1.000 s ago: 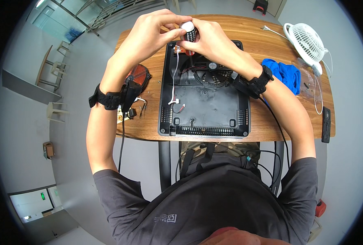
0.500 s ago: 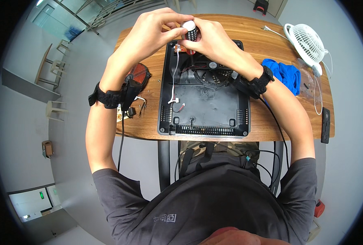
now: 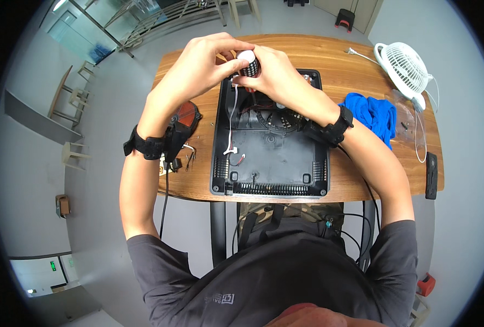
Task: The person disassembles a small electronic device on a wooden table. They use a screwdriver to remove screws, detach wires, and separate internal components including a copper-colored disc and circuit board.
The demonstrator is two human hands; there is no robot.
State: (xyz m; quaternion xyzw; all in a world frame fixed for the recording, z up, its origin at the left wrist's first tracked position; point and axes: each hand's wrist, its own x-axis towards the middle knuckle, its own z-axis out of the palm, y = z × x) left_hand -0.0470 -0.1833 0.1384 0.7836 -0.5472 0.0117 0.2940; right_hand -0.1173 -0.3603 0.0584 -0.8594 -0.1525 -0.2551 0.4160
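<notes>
Above the far edge of a black appliance housing (image 3: 285, 161), my left hand (image 3: 205, 64) and my right hand (image 3: 277, 71) meet around a screwdriver (image 3: 249, 67). It stands upright, with a white end cap and a black dotted grip. The left fingers and thumb close on it from the left, while my right hand wraps it from the right. Something red shows under the grip; the tip is hidden. Inside the housing are a round cooling fan (image 3: 277, 121) and a white cable (image 3: 231, 117) with a loose connector. Both wrists wear black straps.
Left of the housing lie a dark red and black round part (image 3: 186, 115), a bent metal piece (image 3: 191, 147) and small loose parts. To the right are a blue cloth (image 3: 370, 115), a white fan (image 3: 405, 68) with its cord, and a long black object (image 3: 431, 175) by the table edge.
The whole scene sits lower in the picture, as the view has shifted. Both hands still grip the screwdriver at the far end of the housing, with little change in their pose.
</notes>
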